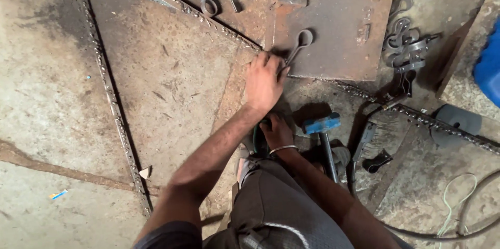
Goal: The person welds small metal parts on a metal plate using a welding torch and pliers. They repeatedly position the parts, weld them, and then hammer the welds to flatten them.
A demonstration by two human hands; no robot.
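- Far left, a long rusty welded steel strip [117, 119] runs down the concrete floor [41, 72], well apart from both hands.
- The left hand [264, 80] lies knuckles up, fingers closed on the stem of a grey looped metal hook [300, 43] lying on the edge of the rusty flat steel plate [333, 20]; pinning the stem flat against the plate would probably keep it from rolling.
- The right hand [277, 133] sits lower, by the knee, curled over a dark rounded tool; I cannot tell how tight.
- Just right lies a blue-headed hammer [323, 124], untouched.
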